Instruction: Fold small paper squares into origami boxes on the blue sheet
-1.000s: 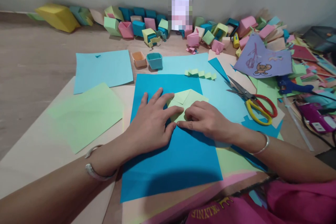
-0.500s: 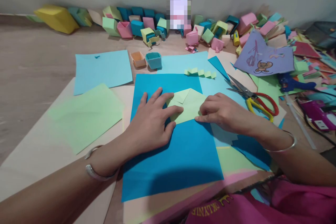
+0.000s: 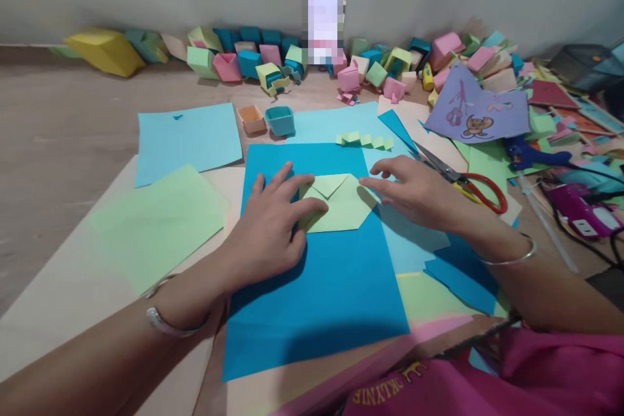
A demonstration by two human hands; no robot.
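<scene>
A light green folded paper (image 3: 341, 205) lies on a large dark blue sheet (image 3: 322, 286). My left hand (image 3: 270, 224) rests flat on the blue sheet, fingers spread, with its fingertips pressing the folded paper's left edge. Fingers stretched out, my right hand (image 3: 416, 192) touches the paper's upper right corner with its fingertips. Neither hand grips anything.
Red and yellow scissors (image 3: 468, 183) lie just right of my right hand. Light blue (image 3: 188, 140) and light green (image 3: 156, 221) sheets lie at left. Two small paper boxes (image 3: 268, 120) stand beyond the blue sheet. Many folded paper boxes line the wall (image 3: 273, 62). A glue gun (image 3: 580, 211) and scraps crowd the right.
My right hand has slid from the folded paper's lower edge out to its upper right corner, uncovering the paper. The left hand has stayed in place.
</scene>
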